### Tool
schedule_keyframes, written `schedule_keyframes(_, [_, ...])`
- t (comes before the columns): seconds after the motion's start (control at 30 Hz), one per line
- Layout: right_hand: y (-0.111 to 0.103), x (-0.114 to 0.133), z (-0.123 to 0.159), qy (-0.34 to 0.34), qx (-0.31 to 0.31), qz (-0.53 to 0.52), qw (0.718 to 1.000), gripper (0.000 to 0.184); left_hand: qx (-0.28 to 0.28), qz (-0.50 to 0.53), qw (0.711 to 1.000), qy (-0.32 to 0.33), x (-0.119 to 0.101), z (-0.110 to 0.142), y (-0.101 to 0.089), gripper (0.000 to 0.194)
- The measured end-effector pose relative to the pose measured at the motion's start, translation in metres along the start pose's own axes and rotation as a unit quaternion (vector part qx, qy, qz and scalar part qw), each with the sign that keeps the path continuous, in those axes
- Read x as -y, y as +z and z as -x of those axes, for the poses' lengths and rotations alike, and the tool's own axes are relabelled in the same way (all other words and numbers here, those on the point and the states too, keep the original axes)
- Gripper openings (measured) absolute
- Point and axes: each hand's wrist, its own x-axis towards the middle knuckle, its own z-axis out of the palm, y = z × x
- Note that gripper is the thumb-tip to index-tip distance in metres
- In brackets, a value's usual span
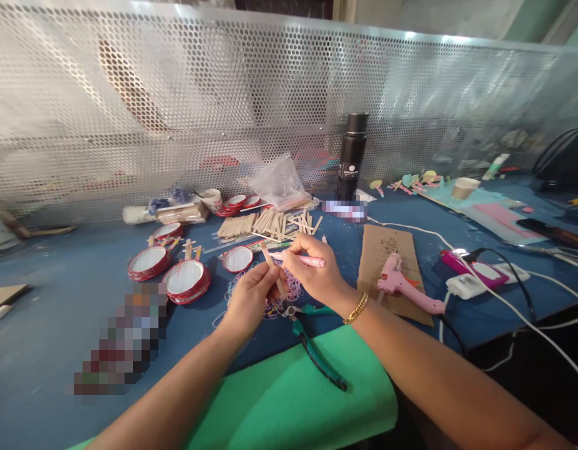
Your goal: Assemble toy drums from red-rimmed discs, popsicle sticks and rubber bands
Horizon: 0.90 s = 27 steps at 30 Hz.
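Between the fingers of my left hand (254, 290) is a flat wooden craft stick (267, 254), tilted up toward the back. My right hand (317, 265) grips a pink pen (312, 261), its front end close to the stick; whether it touches, I cannot tell. Under both hands lies a tangle of pink and blue cord (235, 284). Green-handled pliers (312, 353) rest just in front, partly on a green sheet (289, 400). Behind the hands is a heap of craft sticks (279, 224). A small red-rimmed white disc (237, 259) sits left of them.
Several red-rimmed round pieces with sticks (186, 281) stand at left. On the right, a pink glue gun (401, 284) lies on cardboard (370, 250), near a power strip (471, 284) and loose cables. A black bottle (352, 156) stands before the perforated metal screen (289, 87).
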Motion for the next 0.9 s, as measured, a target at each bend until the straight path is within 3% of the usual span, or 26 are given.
schedule_keyframes(0.9, [-0.0011,-0.0007,-0.0011,-0.005,0.000,0.008,1.000,0.023,0.002,-0.011,1.000,-0.002,0.0029,0.0005,-0.0009,0.044])
